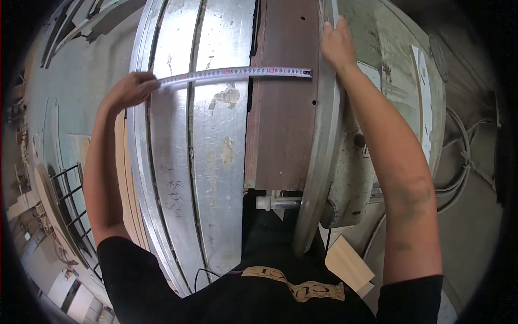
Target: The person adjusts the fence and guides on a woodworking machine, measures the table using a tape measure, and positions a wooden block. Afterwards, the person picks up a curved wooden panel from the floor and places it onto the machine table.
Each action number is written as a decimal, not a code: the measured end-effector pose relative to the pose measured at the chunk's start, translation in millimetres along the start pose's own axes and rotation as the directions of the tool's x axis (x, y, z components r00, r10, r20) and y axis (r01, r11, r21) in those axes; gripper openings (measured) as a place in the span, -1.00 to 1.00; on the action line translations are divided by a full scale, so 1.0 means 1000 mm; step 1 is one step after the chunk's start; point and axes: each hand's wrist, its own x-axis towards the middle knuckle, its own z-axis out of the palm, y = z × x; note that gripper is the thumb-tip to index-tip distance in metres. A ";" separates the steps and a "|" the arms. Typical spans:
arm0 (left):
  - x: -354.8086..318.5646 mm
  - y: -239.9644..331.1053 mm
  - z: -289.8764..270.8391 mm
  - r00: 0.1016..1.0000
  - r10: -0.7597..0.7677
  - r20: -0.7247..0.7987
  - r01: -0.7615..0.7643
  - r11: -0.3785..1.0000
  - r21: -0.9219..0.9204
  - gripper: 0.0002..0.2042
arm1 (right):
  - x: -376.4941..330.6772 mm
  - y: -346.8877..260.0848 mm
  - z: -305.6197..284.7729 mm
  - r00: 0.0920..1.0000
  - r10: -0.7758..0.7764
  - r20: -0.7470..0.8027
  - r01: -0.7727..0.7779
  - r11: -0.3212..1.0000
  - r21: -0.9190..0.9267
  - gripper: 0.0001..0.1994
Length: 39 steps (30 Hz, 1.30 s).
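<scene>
Holding the left end of a long, narrow, pale tape measure with dark markings [237, 72], our left hand [132, 89] has its fingers curled closed on it; whatever case sits inside the fist is hidden from us. The tape reaches rightward across a silver, slotted metal table [218, 178] and over a flat, brown, board-like panel [283, 135], its dark-tipped end just short of a long, grey metal rail [322, 162]. Whether that end touches the panel, we cannot tell.

Our right hand [338, 46] is at the rail, thumb and fingers spread apart; whether it clasps the rail or merely rests there, we cannot make out.

We judge the tape light and springy: fairly stiff along its length, easily twisted or kinked sideways, and smooth enough to slide over the shiny metal. We would take it at the fist end, steadying the dark tip between fingertips and keeping off its thin edges.
</scene>
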 end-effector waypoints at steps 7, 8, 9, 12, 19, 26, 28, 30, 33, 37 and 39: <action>0.080 -0.002 -0.027 0.987 0.153 -0.050 -0.149 0.986 0.079 -0.65 | 0.005 0.010 0.003 0.999 -0.032 -0.015 0.032 0.999 -0.042 -0.38; 0.087 0.004 -0.027 0.989 0.139 -0.045 -0.135 0.987 0.081 -0.64 | 0.004 0.011 0.002 1.000 -0.024 -0.017 0.023 0.999 -0.041 -0.38; 0.093 0.009 -0.028 0.991 0.125 -0.041 -0.121 0.989 0.083 -0.62 | 0.003 0.010 0.002 0.999 -0.021 -0.029 0.020 0.998 -0.056 -0.38; 0.104 0.008 -0.037 0.987 0.161 0.009 -0.161 0.974 0.160 -0.62 | 0.001 0.004 0.001 1.000 -0.006 -0.022 0.005 0.998 -0.062 -0.37; 0.105 0.021 -0.037 0.977 0.211 0.043 -0.215 0.957 0.196 -0.62 | -0.002 0.002 -0.006 0.999 0.039 0.009 -0.039 0.996 -0.076 -0.35; 0.106 0.012 -0.029 0.976 0.194 -0.100 -0.178 0.973 0.148 -0.64 | 0.001 0.002 -0.001 0.999 -0.008 -0.036 0.005 0.996 -0.091 -0.37; 0.094 0.012 -0.028 0.968 0.232 -0.090 -0.216 0.963 0.163 -0.66 | -0.004 -0.002 -0.003 0.998 0.056 0.013 -0.054 0.995 -0.083 -0.38; 0.089 0.010 -0.024 0.968 0.224 -0.113 -0.208 0.969 0.136 -0.67 | -0.002 -0.004 -0.001 0.999 0.054 0.003 -0.054 0.995 -0.089 -0.39; 0.077 0.024 -0.019 0.984 0.136 -0.119 -0.127 0.989 0.079 -0.71 | 0.000 -0.002 -0.001 0.998 0.061 0.004 -0.061 0.994 -0.092 -0.40; 0.071 0.026 -0.010 0.970 0.155 -0.187 -0.135 0.984 0.117 -0.71 | -0.001 -0.001 -0.002 0.998 0.054 0.006 -0.054 0.994 -0.093 -0.39; 0.068 0.026 -0.008 0.967 0.153 -0.203 -0.128 0.983 0.133 -0.71 | -0.001 -0.003 -0.003 0.997 0.076 0.024 -0.073 0.992 -0.100 -0.39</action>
